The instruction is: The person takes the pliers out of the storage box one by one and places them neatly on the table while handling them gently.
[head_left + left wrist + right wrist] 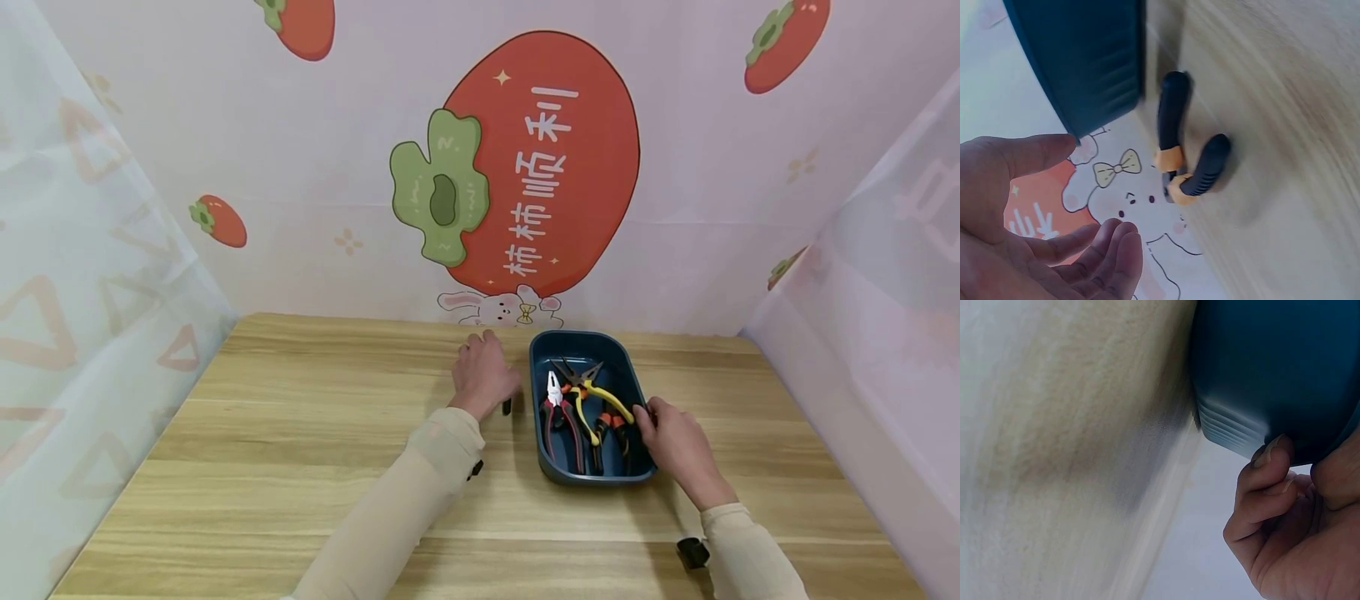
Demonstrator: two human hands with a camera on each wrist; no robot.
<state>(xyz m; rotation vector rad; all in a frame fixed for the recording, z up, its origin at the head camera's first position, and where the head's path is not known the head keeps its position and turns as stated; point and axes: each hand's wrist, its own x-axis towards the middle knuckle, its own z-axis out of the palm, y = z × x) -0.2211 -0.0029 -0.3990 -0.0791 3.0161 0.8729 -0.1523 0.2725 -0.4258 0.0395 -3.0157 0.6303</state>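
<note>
A dark blue plastic bin [577, 344] stands on the table with several pliers inside. My right hand [678, 442] grips its right rim, thumb over the edge and fingers curled against the outer wall [1260, 381]. Left of the bin, my left hand [483, 375] hovers with thumb and fingers apart, holding nothing. Near it on the tabletop is a pair of pliers [1173, 115] with black and orange handles; in the head view the hand mostly hides it. Inside the bin lie red-and-black pliers [553, 408], yellow-handled pliers [615, 403] and tools with orange-and-black handles [619, 429].
The wooden table [300, 433] ends at a back wall sheet [337, 167] printed with persimmons and a rabbit. Similar sheets hang at both sides. Black straps or mounts [693, 552] sit at the wrists.
</note>
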